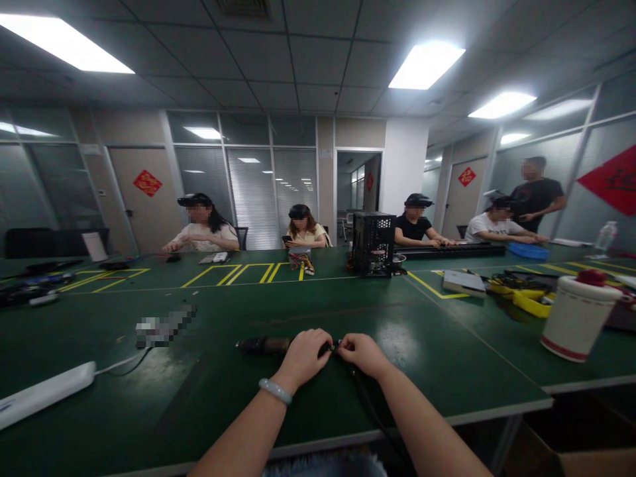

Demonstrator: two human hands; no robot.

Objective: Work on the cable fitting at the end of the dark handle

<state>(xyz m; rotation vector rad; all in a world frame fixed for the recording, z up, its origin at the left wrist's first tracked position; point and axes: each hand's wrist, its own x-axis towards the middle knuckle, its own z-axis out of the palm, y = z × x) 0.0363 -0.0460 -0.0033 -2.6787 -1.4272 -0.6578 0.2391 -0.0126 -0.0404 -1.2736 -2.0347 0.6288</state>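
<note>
A dark, rod-shaped handheld tool [265,345] lies along the green table [238,404], its narrow tip pointing left. Closed around the tool's right end is my left hand [307,358], which wears a pale bracelet on the wrist. My right hand [365,354] is close beside it, thumb and fingers pinching the end of a black cable [366,397]. That cable runs down past the near table edge. A small dark gap separates the two hands' fingertips; whether cable and tool are joined there I cannot make out.
To the left are a white power strip [47,394] and a blurred-out object [163,328]. Farther back stands a black computer case [372,245]. At right are a white canister [579,318], a flat box [464,283] and a yellow tray [534,303]. Several people sit across the table.
</note>
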